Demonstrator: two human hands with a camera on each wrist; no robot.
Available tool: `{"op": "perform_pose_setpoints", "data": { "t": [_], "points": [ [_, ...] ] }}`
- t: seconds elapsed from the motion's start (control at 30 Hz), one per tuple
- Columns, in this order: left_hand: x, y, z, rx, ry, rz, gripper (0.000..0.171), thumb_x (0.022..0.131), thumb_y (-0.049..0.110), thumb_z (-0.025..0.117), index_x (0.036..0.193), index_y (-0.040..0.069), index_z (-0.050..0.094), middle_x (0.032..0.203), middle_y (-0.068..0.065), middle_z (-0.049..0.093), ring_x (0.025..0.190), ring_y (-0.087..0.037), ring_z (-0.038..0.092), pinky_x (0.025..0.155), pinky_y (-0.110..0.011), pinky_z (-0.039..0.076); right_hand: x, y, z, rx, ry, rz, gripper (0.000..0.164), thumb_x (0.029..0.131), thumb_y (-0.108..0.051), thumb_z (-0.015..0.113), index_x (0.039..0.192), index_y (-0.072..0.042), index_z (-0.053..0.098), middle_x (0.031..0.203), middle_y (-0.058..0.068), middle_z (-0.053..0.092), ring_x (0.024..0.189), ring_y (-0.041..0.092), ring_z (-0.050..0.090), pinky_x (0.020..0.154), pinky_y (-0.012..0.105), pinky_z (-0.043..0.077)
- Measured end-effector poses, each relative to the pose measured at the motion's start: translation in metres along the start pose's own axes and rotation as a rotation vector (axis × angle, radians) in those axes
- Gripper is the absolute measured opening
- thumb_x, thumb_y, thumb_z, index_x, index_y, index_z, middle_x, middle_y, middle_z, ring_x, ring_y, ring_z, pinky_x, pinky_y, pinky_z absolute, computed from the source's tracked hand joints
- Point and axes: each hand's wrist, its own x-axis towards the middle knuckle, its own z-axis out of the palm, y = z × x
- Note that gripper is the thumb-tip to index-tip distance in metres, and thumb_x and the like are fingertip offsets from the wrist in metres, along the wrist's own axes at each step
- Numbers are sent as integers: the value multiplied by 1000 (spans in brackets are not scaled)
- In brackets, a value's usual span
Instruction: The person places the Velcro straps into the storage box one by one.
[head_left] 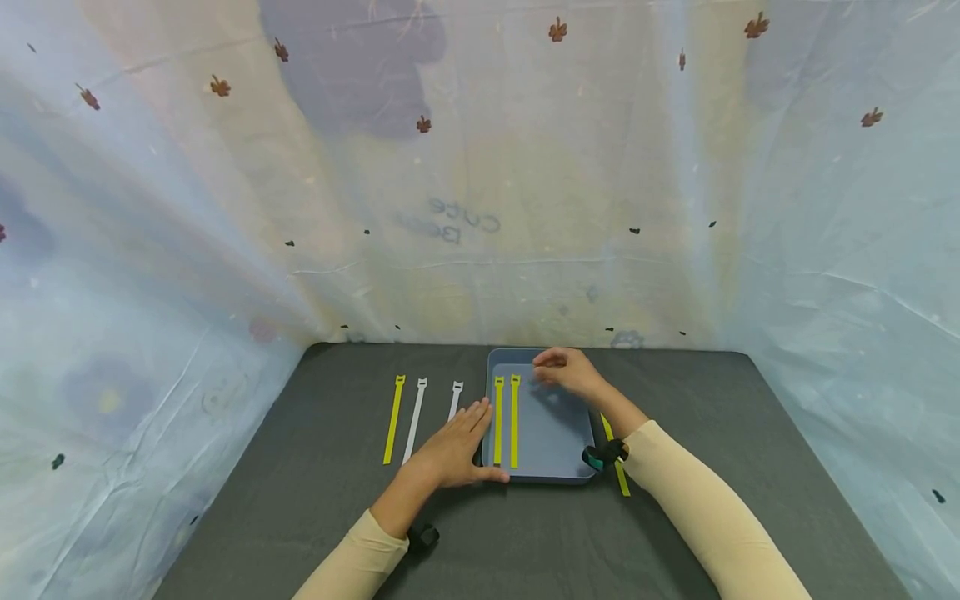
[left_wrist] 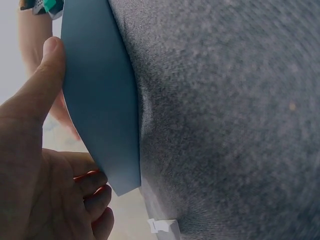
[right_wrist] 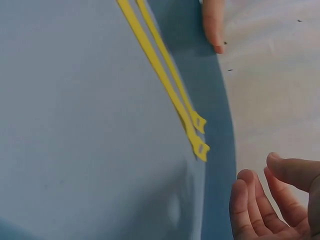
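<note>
A blue-grey tray (head_left: 551, 433) lies on the dark cloth. Inside its left part, two yellow hook-and-loop cable ties (head_left: 498, 425) lie side by side, their slotted heads at the far end. My left hand (head_left: 450, 448) rests against the tray's near-left corner, fingers along the left side and thumb at the front edge. Over the tray's far right part hovers my right hand (head_left: 572, 372), its fingers loosely bent. Nothing shows between those fingers in the right wrist view, where the thumb (right_wrist: 292, 170) stands apart from the fingertips.
Left of the tray lie a yellow cable tie (head_left: 393, 421), a white cable tie (head_left: 415, 421) and another white one (head_left: 455, 398), partly covered by my left hand. Another yellow tie (head_left: 623, 482) lies right of the tray, partly under my right wrist. A patterned curtain (head_left: 525, 167) surrounds the table.
</note>
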Motion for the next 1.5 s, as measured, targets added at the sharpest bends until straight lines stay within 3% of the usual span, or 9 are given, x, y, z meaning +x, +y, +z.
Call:
{"op": "perform_pose_setpoints", "data": {
  "t": [0.27, 0.6, 0.87, 1.5],
  "points": [
    [1, -1, 0, 12, -7, -8, 122, 91, 78, 68, 171, 2, 17, 180, -16, 11, 166, -31, 12, 135, -48, 17, -21, -1, -21, -33, 28, -58, 38, 108, -18, 68, 136, 7, 65, 124, 21, 73, 121, 52, 65, 104, 61, 57],
    [0, -2, 2, 15, 0, -9, 121, 91, 77, 68, 172, 4, 17, 180, -15, 11, 166, -30, 13, 135, -47, 17, -48, 5, -47, -51, 80, -57, 38, 108, -21, 70, 135, 5, 66, 127, 25, 71, 121, 50, 67, 101, 58, 59],
    [1, -2, 3, 8, 1, -7, 121, 91, 77, 68, 172, 4, 16, 180, -15, 11, 166, -30, 12, 135, -48, 17, -66, 27, -61, -91, 163, -57, 38, 107, -23, 71, 133, 5, 66, 125, 21, 73, 114, 42, 71, 99, 58, 60],
    [0, 0, 1, 24, 1, -4, 122, 90, 78, 68, 172, 3, 17, 180, -16, 11, 166, -31, 13, 135, -47, 16, -86, 71, -69, -126, 210, 16, 32, 107, -17, 71, 129, 7, 68, 119, 22, 74, 101, 32, 74, 83, 36, 64]
  ]
}}
